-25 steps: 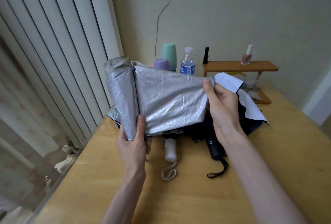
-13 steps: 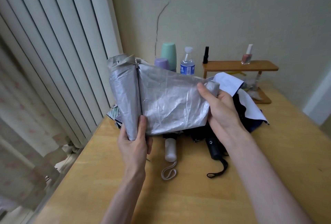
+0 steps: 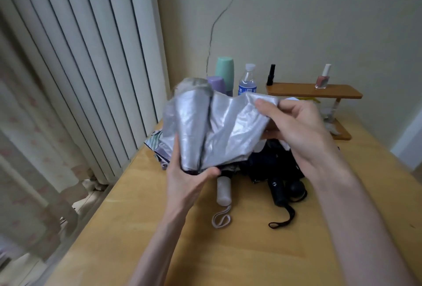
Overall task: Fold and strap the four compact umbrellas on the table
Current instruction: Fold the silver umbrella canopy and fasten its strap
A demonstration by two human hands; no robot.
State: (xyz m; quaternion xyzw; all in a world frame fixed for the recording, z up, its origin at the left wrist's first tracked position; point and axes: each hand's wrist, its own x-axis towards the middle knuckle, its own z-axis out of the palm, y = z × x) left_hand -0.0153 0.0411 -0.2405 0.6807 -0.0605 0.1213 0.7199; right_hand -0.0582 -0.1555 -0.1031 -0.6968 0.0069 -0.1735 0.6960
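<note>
While left hand (image 3: 185, 185) and right hand (image 3: 301, 130) clutch a silver umbrella (image 3: 233, 130), bottles (image 3: 247, 82) line the tabletop (image 3: 228, 251) by the cracked twelve o'clock wall (image 3: 296, 22).

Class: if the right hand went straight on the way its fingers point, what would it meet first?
Pointing left and pinching a loose panel of the silver umbrella, the right hand would probably first meet its rolled body, held by the left hand; depth unclear.

The held umbrella (image 3: 205, 130) hangs over the table (image 3: 228, 251), before other umbrellas (image 3: 274, 164), with bottles (image 3: 247, 82) left of the shelf (image 3: 312, 91) behind.
</note>
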